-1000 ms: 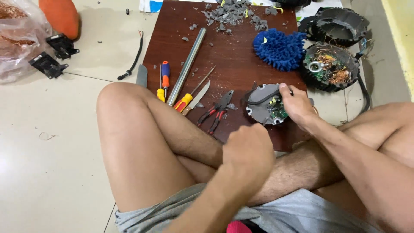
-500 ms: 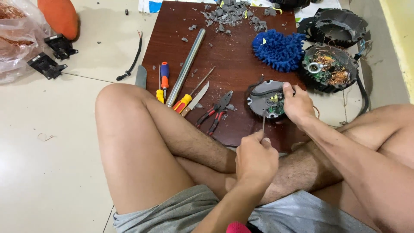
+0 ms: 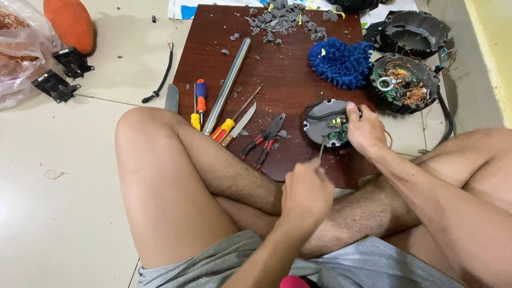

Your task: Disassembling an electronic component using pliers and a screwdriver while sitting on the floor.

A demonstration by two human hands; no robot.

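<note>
On the floor, a dark brown wooden board [image 3: 288, 69] carries the work, with the person's crossed bare legs against its near edge. Largest on the board is a blue shaggy mitt [image 3: 341, 63] toward the far right, then a long steel tube [image 3: 226, 85] lying diagonally left of the middle, then a heap of grey plastic fragments [image 3: 282, 18] at the far edge. Off the board's right edge sit two round black housings, the nearer one [image 3: 404, 82] showing copper windings.

Near the board's right near corner lies a round grey disc with a circuit board [image 3: 326, 124]. The right hand [image 3: 365, 130] presses on its right side, fingers curled over the rim and thumb on top, gripping it. The left hand [image 3: 305, 194] is clenched around a thin tool [image 3: 321, 151] whose slim shaft points up to the disc's near edge; whether the tip touches is too small to tell.

Smaller tools lie between tube and disc: red-handled pliers [image 3: 264, 140], a knife [image 3: 240, 124], an orange-handled screwdriver [image 3: 230, 124], and a blue and orange screwdriver [image 3: 199, 104] by the left edge.

My judgement: the thin tip could slip off the disc and jab the right thumb just beside it, since force runs toward that hand. The disc may also skid if the hold loosens.
</note>
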